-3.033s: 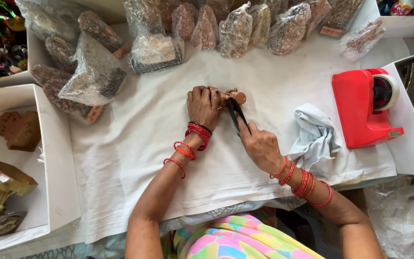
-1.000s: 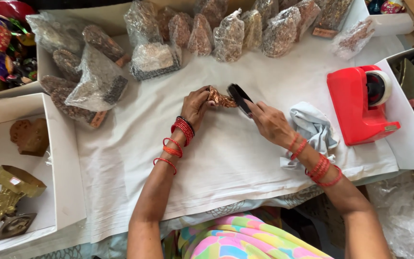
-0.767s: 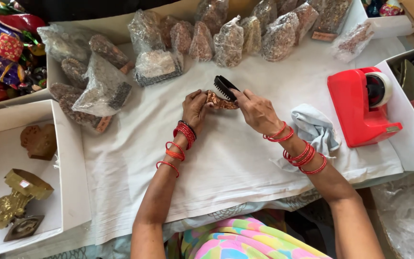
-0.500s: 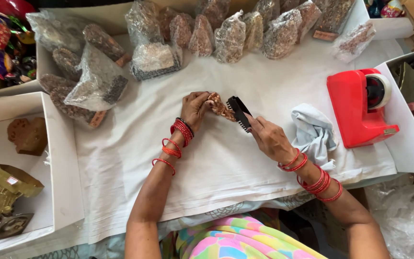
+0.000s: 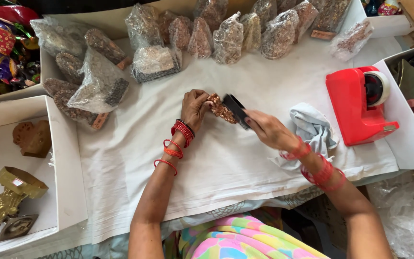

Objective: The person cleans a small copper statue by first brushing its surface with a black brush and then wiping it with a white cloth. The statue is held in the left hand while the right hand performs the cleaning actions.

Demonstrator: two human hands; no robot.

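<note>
My left hand (image 5: 195,106) grips a small brown carved piece (image 5: 219,108); my right hand (image 5: 267,128) clasps a black brush (image 5: 235,109) against it.

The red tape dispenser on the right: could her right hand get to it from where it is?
Probably yes: the red tape dispenser stands beyond the crumpled grey cloth, nothing blocking, though the right hand holds a black brush.

A craft packing workshop; rows of clear-plastic-wrapped brown carved figures (image 5: 226,36) line the white-cloth-covered desk (image 5: 226,163). A red tape dispenser (image 5: 358,105) stands by; white cardboard boxes (image 5: 65,172) hold brass ornaments (image 5: 13,192).
</note>
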